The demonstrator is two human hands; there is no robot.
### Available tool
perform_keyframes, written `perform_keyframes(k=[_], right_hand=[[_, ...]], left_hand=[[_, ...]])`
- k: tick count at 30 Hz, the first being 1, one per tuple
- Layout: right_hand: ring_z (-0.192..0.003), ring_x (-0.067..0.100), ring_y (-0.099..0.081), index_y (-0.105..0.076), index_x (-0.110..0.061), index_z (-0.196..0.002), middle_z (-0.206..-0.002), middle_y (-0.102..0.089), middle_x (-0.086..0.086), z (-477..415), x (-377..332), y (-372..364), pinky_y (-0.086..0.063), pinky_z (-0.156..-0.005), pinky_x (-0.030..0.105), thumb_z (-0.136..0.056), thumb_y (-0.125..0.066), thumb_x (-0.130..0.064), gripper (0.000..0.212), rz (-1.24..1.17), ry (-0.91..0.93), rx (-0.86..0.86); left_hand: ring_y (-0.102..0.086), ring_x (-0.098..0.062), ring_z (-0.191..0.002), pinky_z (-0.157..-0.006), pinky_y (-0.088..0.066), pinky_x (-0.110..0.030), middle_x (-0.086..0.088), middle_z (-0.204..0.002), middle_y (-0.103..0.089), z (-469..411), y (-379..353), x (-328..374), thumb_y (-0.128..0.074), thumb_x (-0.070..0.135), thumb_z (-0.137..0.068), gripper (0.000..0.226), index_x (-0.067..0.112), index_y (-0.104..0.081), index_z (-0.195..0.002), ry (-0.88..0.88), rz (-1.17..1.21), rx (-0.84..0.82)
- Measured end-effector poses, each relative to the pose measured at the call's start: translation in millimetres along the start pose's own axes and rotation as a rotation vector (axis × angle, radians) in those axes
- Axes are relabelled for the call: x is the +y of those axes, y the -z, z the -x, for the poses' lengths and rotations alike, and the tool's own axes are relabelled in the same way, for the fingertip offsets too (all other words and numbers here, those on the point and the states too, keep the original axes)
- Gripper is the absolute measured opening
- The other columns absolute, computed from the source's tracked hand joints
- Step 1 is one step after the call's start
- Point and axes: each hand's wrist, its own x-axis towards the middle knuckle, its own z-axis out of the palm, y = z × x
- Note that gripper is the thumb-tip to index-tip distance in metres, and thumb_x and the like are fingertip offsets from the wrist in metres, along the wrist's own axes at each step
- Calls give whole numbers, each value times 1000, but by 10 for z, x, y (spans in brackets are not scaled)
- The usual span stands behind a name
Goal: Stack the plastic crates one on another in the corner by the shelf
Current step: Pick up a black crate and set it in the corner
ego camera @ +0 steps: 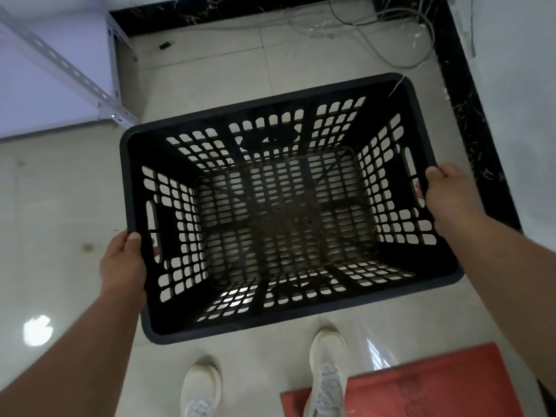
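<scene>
The left hand [125,266] is clamped over the rim beside one handle slot of the black perforated plastic crate [282,206], fingers [156,251] showing through the slot; the right hand [445,192] is closed on the opposite rim the same way. The crate is held open side up above the floor, in front of the corner.

A slip could be caused by the shallow rim grip, and the loose grey cables [400,40] lying in the corner could be trapped under the base, so that the stack would probably sit tilted. The pale glossy floor tiles [60,191] reflect light and may be slick. A white slotted metal shelf [60,67] stands at left, dark marbled skirting [469,109] lines both walls, and a red flat plastic panel [421,392] lies beside the white trainers [328,368].
</scene>
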Motion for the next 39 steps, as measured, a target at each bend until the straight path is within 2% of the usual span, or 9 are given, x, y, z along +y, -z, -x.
perform_keyframes(k=[7,12,15,20,23,25,28,36,39], right_hand=[[-101,34,-63,-63,-14,-112,-109,-67,16,-12,-35,67,-51,-93,49,-94,-42,-29,32,49,-17,-56],[-98,34,-63,-62,-15,-108,-105,-66,16,8,-16,74,-50,-84,39,-97,-41,-25,27,72,10,-51],[-97,35,-61,-61,-13,-112,-108,-65,18,-28,-1,81,-47,-78,36,-97,-40,-25,28,103,35,-71],[-114,39,-49,-44,-4,-135,-129,-50,25,159,-84,120,-40,-93,42,-99,-39,-34,47,567,174,22],[-120,40,-47,-46,-2,-134,-130,-49,26,341,-138,19,-38,-99,46,-97,-42,-34,49,609,353,46],[-112,39,-53,-57,-3,-119,-120,-56,24,484,-183,-44,-43,-91,45,-95,-43,-34,42,538,406,38],[-88,36,-60,-59,-10,-84,-95,-61,21,767,-226,-56,-45,-69,39,-92,-40,-35,33,487,421,22],[-106,31,-59,-60,-9,-121,-124,-56,14,1873,-83,474,-47,-94,40,-98,-42,-24,33,296,160,9],[-103,28,-56,-61,-7,-120,-122,-58,13,2325,94,734,-48,-87,35,-100,-39,-17,32,264,97,40]], left_hand=[[-60,-28,-88,-92,-51,-50,-14,-104,-66,-107,70,15,-44,27,-94,31,18,-60,-118,81,-76,28],[-55,-23,-73,-83,-49,-44,-8,-83,-61,-122,37,-4,-42,25,-94,28,14,-63,-109,71,-39,11],[-57,-26,-79,-85,-49,-44,-10,-89,-63,-144,55,-23,-42,25,-93,22,17,-63,-93,82,-62,-12],[-48,-34,-127,-104,-39,-43,-11,-145,-47,54,28,244,-42,34,-95,50,19,-40,-143,42,-214,19],[-47,-26,-127,-104,-34,-34,-7,-141,-50,240,-19,459,-43,30,-96,54,16,-32,-148,-120,-228,22],[-54,-20,-115,-100,-38,-31,2,-125,-58,381,-34,593,-45,31,-94,51,17,-40,-143,-229,-244,-35],[-54,-18,-121,-108,-38,-41,3,-134,-57,550,-27,758,-49,36,-91,52,24,-43,-141,-292,-277,-165],[-55,-12,-108,-96,-41,-30,11,-108,-59,1290,90,909,-48,30,-97,31,23,-56,-126,-363,-372,-585],[-56,-17,-115,-101,-44,-40,3,-118,-62,1562,231,844,-48,33,-95,32,21,-58,-124,-399,-440,-715]])
